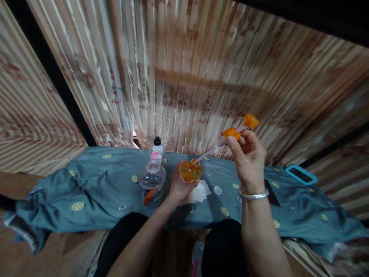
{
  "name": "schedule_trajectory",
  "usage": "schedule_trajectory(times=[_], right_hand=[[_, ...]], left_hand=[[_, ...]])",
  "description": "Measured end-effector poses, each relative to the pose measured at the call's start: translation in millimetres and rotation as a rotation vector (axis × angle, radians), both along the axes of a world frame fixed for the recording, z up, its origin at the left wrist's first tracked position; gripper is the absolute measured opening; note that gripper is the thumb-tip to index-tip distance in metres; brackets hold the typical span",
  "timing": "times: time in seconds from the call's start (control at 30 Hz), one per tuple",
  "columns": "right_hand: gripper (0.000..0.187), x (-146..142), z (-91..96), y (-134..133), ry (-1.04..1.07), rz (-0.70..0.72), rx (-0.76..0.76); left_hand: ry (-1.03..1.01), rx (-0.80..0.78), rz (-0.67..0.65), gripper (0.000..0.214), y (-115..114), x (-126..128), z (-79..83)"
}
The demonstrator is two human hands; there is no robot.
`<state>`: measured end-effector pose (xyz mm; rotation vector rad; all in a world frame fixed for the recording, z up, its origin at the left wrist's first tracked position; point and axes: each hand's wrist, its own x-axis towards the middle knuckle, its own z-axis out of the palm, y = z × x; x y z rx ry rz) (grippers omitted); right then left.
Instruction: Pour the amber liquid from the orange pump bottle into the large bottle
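My left hand [180, 184] is wrapped round a see-through orange-yellow bottle [190, 174], its open mouth tilted up and to the right. My right hand [250, 157], raised higher and to the right, grips an orange spray head [231, 133] between thumb and fingers. From the spray head a long pale tube [210, 150] slants down, its tip at the bottle's mouth; I cannot tell how far inside it reaches. Below the bottle, a white tissue [201, 191] lies on the cloth, partly hidden by my left hand. A small white disc [217, 190] lies beside it.
Left of my hands stand a wide clear bottle [152, 179] with an orange patch and a clear bottle with a black cap [157, 141]. A blue-framed device [301, 174] and a dark flat object [271, 192] lie right on the patterned cloth [95, 181]. Striped curtains rise behind.
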<state>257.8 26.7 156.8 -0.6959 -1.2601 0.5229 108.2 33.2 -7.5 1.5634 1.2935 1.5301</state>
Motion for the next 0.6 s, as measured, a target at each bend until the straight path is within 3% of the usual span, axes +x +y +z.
schedule_trajectory(times=[0.23,0.4,0.47,0.53,0.6], right_hand=[[0.031,45,34.5,-13,0.195,-0.120,0.141],[0.032,83,53.3,-34,0.179,-0.256,0.201],[0.039,101,55.8,-42,0.110,-0.351,0.173],[0.054,121,54.2,-47,0.036,-0.509,0.050],[0.064,142,46.6,-49,-0.057,-0.572,-0.078]], left_hand=[[0.009,0.012,0.007,0.074,1,0,-1.2],[0.020,0.054,0.019,0.073,3,-2,-1.9],[0.024,0.063,0.016,0.073,3,-2,-2.0],[0.032,0.061,0.018,0.073,3,-2,-1.8],[0.039,0.047,0.030,0.074,3,-2,-1.3]])
